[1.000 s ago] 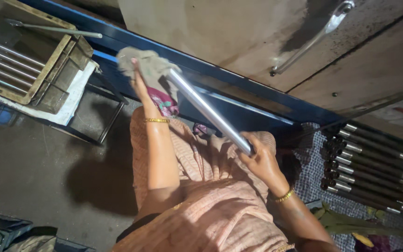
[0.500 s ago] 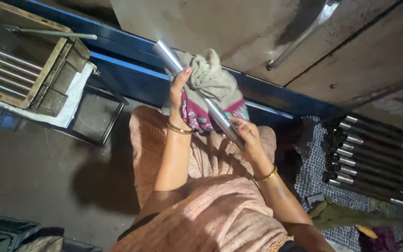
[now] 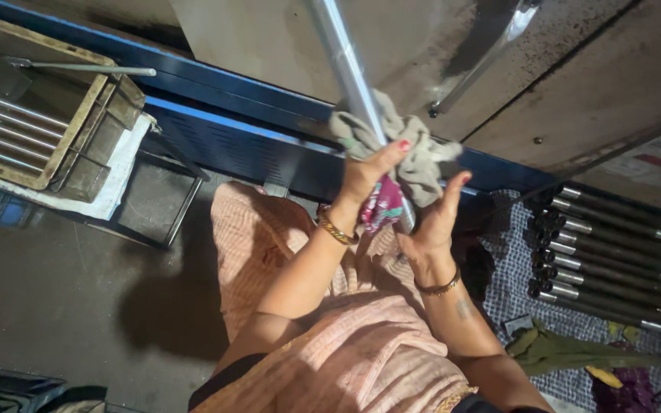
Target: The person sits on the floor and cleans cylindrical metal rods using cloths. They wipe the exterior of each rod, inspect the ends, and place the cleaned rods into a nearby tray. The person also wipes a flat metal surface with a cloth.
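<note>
1. Steel rod (image 3: pixel 346 69), head view: long, shiny, held steeply upright above the lap, its top end out of frame.
2. Left hand (image 3: pixel 369 172): fingers closed around a grey rag (image 3: pixel 422 157) and a pink patterned cloth (image 3: pixel 380 206) wrapped on the rod.
3. Right hand (image 3: pixel 434 222): palm spread, fingers open, just beside the rod's lower end; whether it touches cannot be told.
4. Risk, judged: only one hand grips, through cloth, so the smooth rod could slide down or tip sideways.
5. Risk, judged: a falling rod could strike the stacked dark rods (image 3: pixel 613 252) at the right, or the blue steel frame (image 3: pixel 231 138).
6. Wooden tray (image 3: pixel 78 145) of finished rods: well apart, left.
</note>
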A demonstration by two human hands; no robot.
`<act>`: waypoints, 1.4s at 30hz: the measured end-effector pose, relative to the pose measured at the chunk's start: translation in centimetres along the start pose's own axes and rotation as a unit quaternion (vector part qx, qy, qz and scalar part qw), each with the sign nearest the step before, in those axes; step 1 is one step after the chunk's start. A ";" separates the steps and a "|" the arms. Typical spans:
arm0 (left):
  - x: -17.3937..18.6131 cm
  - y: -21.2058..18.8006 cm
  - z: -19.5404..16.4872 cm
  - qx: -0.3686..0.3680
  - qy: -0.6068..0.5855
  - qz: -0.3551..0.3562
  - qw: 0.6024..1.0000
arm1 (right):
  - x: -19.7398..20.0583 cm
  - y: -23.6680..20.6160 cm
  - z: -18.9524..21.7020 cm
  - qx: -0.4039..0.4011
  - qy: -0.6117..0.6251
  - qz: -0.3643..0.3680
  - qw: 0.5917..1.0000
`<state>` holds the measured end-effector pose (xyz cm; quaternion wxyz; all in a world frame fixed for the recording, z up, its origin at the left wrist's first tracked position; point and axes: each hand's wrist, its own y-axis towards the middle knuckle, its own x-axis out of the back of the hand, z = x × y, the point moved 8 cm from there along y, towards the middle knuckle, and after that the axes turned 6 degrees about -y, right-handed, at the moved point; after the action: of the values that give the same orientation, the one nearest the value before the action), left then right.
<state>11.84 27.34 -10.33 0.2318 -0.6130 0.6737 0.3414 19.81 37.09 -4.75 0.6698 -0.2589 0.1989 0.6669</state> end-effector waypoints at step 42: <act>2.9 -1.7 -10.5 -0.091 -0.151 -0.128 0.976 | -10.0 0.9 0.7 0.215 -0.768 0.130 0.589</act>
<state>14.24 17.56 -5.76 0.3163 -0.6539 0.5131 0.4574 18.53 29.55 1.83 0.5161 0.5292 -0.2199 0.6365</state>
